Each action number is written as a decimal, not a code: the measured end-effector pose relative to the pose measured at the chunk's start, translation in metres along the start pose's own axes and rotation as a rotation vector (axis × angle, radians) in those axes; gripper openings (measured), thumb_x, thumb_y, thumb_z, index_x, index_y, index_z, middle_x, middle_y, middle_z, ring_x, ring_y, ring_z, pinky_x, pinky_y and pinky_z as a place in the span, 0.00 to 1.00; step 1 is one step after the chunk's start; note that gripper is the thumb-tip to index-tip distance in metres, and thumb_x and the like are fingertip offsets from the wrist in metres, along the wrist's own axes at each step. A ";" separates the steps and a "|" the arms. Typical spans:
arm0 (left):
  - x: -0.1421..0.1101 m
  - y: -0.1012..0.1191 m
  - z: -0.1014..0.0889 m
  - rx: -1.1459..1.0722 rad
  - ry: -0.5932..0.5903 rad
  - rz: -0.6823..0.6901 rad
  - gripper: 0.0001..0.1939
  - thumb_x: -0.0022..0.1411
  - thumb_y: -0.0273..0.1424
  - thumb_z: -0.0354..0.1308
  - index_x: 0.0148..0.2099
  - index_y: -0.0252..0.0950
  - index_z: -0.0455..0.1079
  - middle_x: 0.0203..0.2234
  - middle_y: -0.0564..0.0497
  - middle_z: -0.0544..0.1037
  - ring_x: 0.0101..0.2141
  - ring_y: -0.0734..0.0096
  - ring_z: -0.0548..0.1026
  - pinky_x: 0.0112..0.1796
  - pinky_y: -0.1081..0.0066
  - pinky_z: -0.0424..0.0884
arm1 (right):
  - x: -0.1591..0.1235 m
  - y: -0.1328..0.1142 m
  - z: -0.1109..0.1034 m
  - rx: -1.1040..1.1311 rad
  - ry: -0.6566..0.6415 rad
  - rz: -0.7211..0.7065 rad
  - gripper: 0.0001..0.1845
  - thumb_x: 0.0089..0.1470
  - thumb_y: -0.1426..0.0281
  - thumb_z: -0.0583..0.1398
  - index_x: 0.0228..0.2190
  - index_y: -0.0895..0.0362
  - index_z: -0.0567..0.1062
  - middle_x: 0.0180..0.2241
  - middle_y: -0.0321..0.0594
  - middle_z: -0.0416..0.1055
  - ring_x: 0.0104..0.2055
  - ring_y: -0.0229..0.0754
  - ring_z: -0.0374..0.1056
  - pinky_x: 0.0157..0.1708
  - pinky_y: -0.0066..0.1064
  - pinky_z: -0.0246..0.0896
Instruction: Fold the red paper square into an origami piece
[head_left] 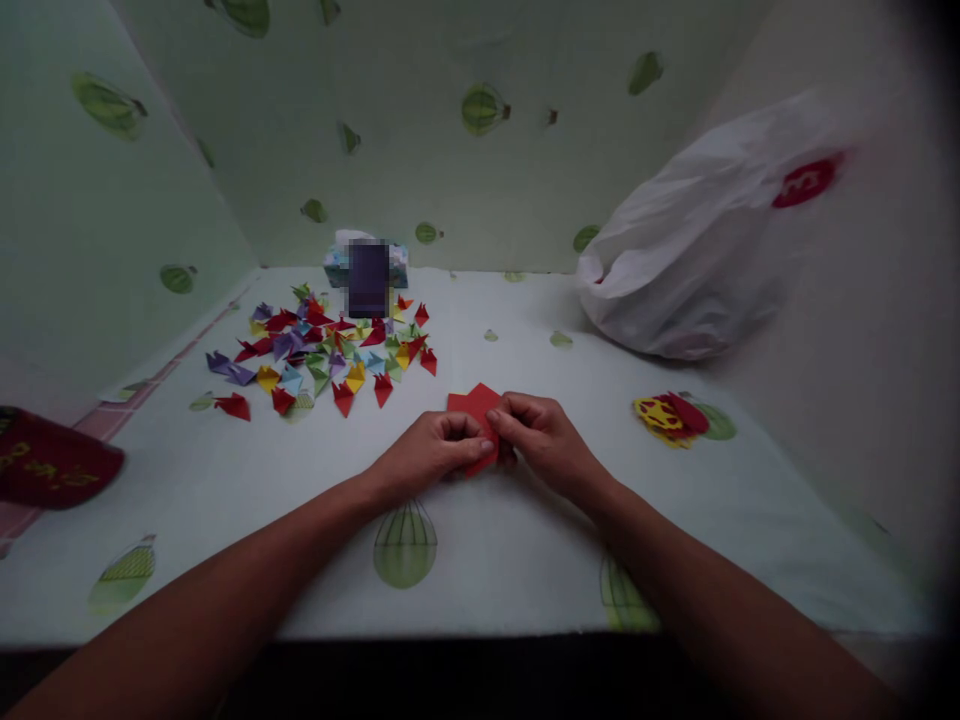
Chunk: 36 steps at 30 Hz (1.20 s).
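Observation:
Between my hands is a piece of folded red paper (477, 402), raised a little over the front middle of the table. My left hand (442, 445) pinches its lower left part, thumb on top. On the right side, my right hand (531, 432) grips it between thumb and curled fingers. The thumbs lie close to each other on the paper; the fingers beneath are partly hidden. Beyond my left hand, several small folded paper pieces (322, 350) in red, yellow, green, blue and purple lie spread over the table.
A tissue box (334, 268) stands at the back, with a blurred dark rectangular object (368, 280) before it. To the right are a white plastic bag (675, 250) and red and yellow cut-outs (667, 417). A dark red object with yellow lettering (64, 460) sits at the left edge.

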<state>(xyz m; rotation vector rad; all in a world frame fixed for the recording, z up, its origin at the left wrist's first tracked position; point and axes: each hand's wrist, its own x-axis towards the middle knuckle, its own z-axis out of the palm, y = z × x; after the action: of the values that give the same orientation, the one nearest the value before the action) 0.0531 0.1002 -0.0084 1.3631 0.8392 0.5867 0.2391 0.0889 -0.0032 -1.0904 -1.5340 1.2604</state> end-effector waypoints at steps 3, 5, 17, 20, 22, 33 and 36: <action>0.000 0.001 0.000 -0.008 0.009 0.008 0.14 0.61 0.39 0.62 0.28 0.36 0.68 0.19 0.57 0.65 0.20 0.79 0.58 0.23 0.73 0.51 | 0.001 0.001 0.000 0.078 0.015 0.000 0.21 0.60 0.57 0.62 0.21 0.55 0.67 0.17 0.31 0.67 0.19 0.34 0.63 0.22 0.28 0.59; -0.001 0.002 0.000 0.003 0.023 0.020 0.15 0.61 0.40 0.62 0.28 0.36 0.68 0.19 0.57 0.65 0.20 0.79 0.57 0.24 0.73 0.50 | 0.001 0.002 0.001 0.107 0.008 0.020 0.21 0.59 0.54 0.62 0.23 0.55 0.68 0.17 0.31 0.67 0.18 0.34 0.63 0.22 0.28 0.59; 0.000 0.003 0.001 0.036 0.067 0.034 0.15 0.62 0.41 0.60 0.31 0.35 0.69 0.21 0.55 0.70 0.22 0.77 0.64 0.25 0.74 0.57 | -0.001 0.008 0.005 0.186 0.087 0.022 0.20 0.59 0.57 0.64 0.22 0.56 0.69 0.17 0.31 0.67 0.17 0.33 0.61 0.20 0.26 0.56; 0.000 0.006 0.002 0.043 0.071 0.053 0.15 0.62 0.41 0.60 0.30 0.34 0.68 0.22 0.56 0.70 0.23 0.77 0.66 0.26 0.74 0.60 | -0.001 0.009 0.005 0.206 0.114 -0.003 0.20 0.59 0.58 0.64 0.22 0.56 0.68 0.17 0.31 0.68 0.18 0.33 0.62 0.21 0.26 0.56; 0.000 0.006 0.002 0.064 0.082 0.082 0.15 0.62 0.40 0.59 0.30 0.35 0.67 0.22 0.56 0.69 0.23 0.77 0.66 0.27 0.74 0.61 | -0.002 0.008 0.005 0.206 0.124 -0.026 0.20 0.60 0.58 0.64 0.22 0.57 0.69 0.17 0.31 0.68 0.18 0.33 0.62 0.21 0.26 0.57; -0.001 0.007 0.004 0.220 0.183 0.136 0.16 0.66 0.41 0.54 0.29 0.37 0.62 0.18 0.58 0.67 0.20 0.76 0.63 0.25 0.73 0.60 | 0.001 0.012 0.008 0.282 0.223 -0.037 0.19 0.58 0.60 0.65 0.23 0.56 0.69 0.16 0.30 0.67 0.18 0.32 0.62 0.21 0.26 0.58; 0.000 0.005 0.000 0.337 0.204 0.128 0.18 0.67 0.41 0.53 0.27 0.38 0.60 0.17 0.58 0.64 0.20 0.76 0.61 0.24 0.72 0.58 | 0.001 0.011 0.007 0.294 0.245 -0.024 0.19 0.57 0.59 0.66 0.23 0.56 0.68 0.16 0.30 0.67 0.17 0.32 0.62 0.21 0.26 0.58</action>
<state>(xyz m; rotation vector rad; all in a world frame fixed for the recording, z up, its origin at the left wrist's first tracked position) 0.0537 0.1011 -0.0039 1.6922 1.0548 0.7154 0.2332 0.0897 -0.0147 -0.9889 -1.1353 1.2394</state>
